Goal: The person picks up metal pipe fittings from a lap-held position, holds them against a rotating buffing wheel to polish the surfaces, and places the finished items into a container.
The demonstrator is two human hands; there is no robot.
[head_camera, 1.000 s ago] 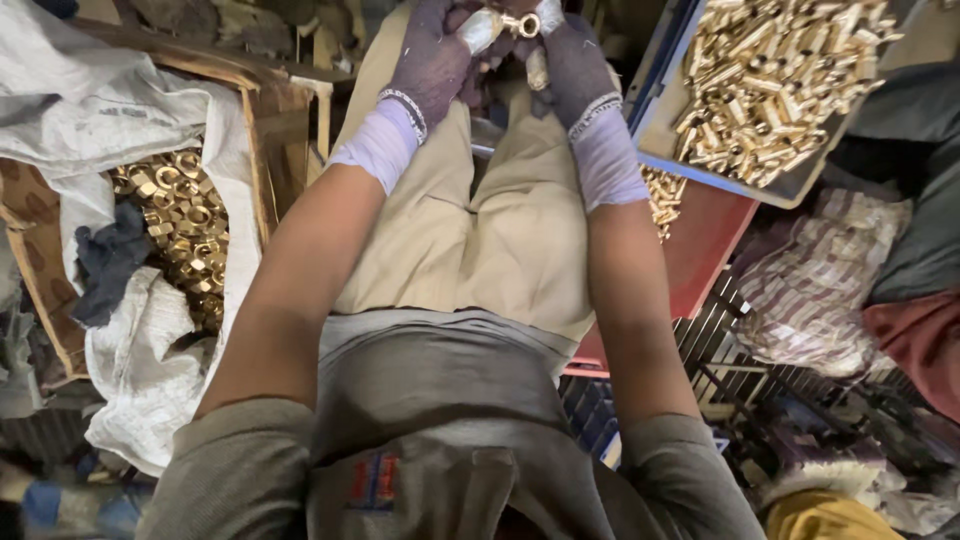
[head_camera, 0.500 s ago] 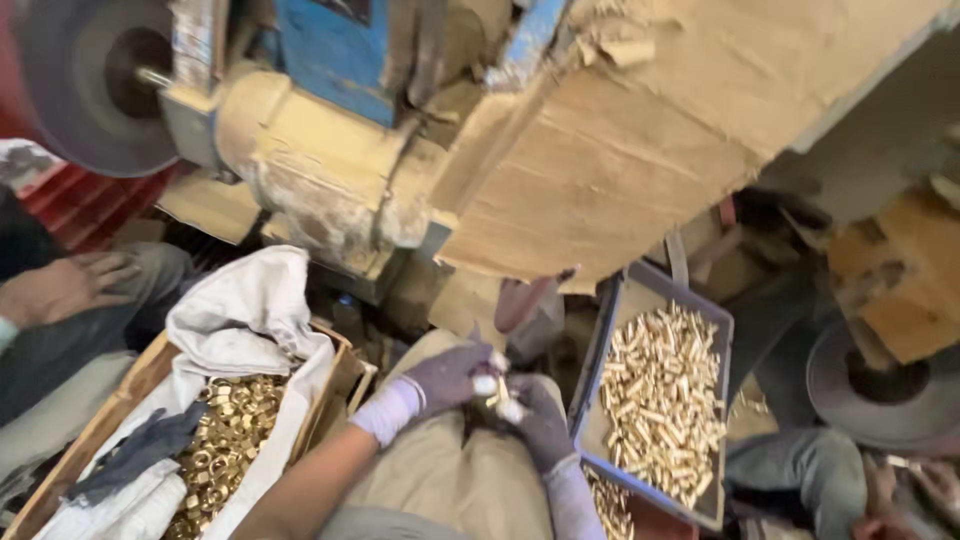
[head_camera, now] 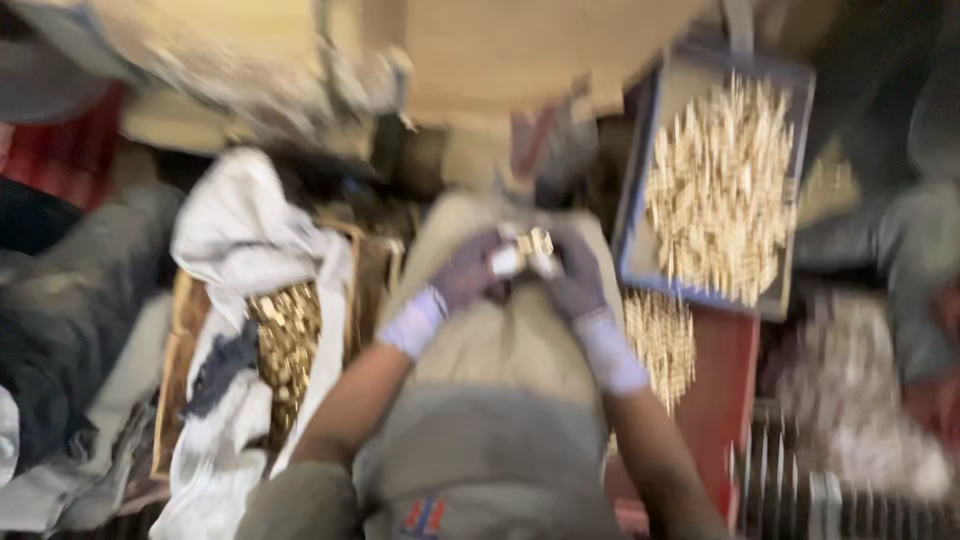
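The frame is blurred by head motion. My left hand and my right hand, both in grey gloves with white cuffs, meet over my lap and hold a small brass fitting between the fingertips. A white patch shows beside the brass piece between the hands; what it is I cannot tell. My beige trousers lie under the hands.
A crate lined with white cloth at my left holds several brass parts. A blue tray of brass pieces sits at my right, with more brass pieces on a red surface. A cardboard sheet and blurred machinery lie ahead.
The view has swung downward and blurred; the machine and grinding wheel left the top of the frame. Both hands stay together on the brass fitting over my lap.
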